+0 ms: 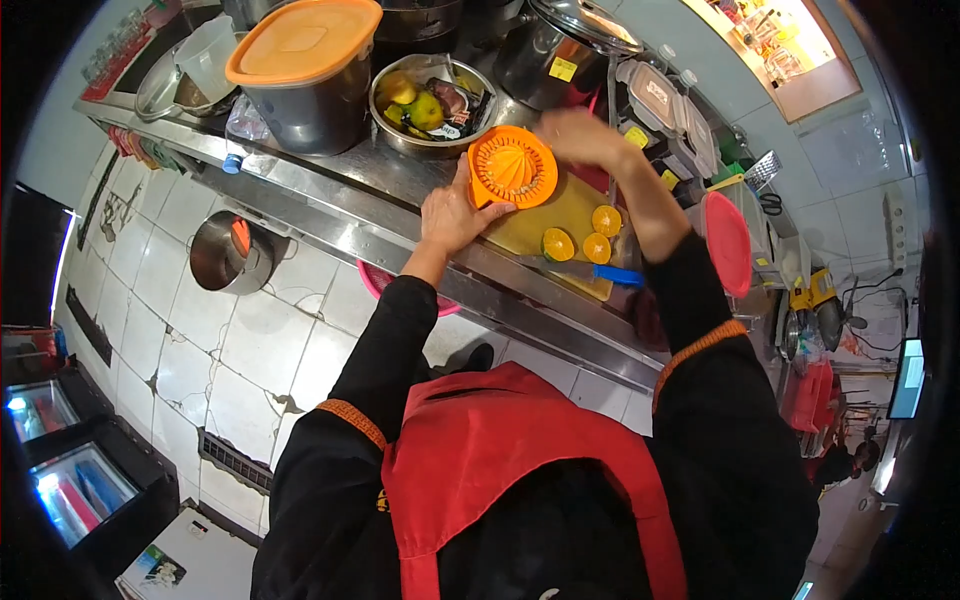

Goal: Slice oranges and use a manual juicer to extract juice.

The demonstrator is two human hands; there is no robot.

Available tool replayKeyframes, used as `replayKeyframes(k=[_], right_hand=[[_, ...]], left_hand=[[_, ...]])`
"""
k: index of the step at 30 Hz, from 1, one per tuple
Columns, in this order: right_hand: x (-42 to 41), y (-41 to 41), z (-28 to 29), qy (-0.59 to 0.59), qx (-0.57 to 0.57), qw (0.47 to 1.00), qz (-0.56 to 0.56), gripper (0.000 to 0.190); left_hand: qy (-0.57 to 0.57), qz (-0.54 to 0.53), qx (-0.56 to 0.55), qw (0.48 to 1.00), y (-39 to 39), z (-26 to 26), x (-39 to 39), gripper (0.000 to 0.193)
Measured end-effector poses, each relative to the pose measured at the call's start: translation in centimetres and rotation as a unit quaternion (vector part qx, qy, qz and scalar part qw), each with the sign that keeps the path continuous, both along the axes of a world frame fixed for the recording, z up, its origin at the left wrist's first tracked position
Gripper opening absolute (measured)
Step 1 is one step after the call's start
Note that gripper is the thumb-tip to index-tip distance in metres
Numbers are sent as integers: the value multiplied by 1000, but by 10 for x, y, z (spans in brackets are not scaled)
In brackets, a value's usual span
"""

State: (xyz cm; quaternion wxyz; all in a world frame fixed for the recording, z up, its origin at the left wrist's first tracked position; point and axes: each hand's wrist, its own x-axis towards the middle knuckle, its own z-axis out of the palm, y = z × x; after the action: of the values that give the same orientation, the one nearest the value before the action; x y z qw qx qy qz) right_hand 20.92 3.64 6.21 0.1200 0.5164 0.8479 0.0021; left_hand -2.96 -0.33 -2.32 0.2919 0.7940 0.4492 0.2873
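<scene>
My left hand [454, 216] grips the near-left rim of an orange plastic citrus juicer [516, 169], whose ribbed cone is bare on top. Just beyond the juicer's right side is my right hand [574, 136], blurred, so whether it holds anything is unclear. Under the juicer lies a yellowish cutting board [517, 229]. Cut orange halves, one [558, 244] near the middle, one [597, 248] beside it and one [606, 220] farther back, rest there with cut faces up. A knife with a blue handle [619, 275] lies across the board's near part.
A steel bowl [431, 148] of peels and wrappers touches the area behind the juicer. Left of it stands a large tub with an orange lid [307, 41]. A lidded steel pot [551, 71] is at the back. On the floor sits another pot [231, 259]; the steel counter edge [360, 238] runs before me.
</scene>
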Motion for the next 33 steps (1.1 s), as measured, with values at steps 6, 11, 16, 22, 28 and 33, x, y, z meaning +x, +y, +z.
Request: replayKeyframes(k=[6,11,16,22,28,33], right_hand=[[-60,-120,-32,9,-242,930,-276,64],[-42,-94,-9,391,-331,776,-367,51],[-58,-41,1,677,-63,678,-280,48],[-49,-23,-42,638,-66,705,-304,44],[-42,-18,2,289,-89,942,-148,59],[-43,-15,-8,255,-17,963,-84,44]], left_hand=[[2,18,12,1000,2,-8,-11,100],[6,31,25,999,3,-12,-14,100],[-6,27,23,999,2,-9,-12,100],[-3,27,16,1000,2,-10,-11,101],[26,20,6,999,2,-8,-14,103],[26,12,-15,999,1,-4,-14,103]])
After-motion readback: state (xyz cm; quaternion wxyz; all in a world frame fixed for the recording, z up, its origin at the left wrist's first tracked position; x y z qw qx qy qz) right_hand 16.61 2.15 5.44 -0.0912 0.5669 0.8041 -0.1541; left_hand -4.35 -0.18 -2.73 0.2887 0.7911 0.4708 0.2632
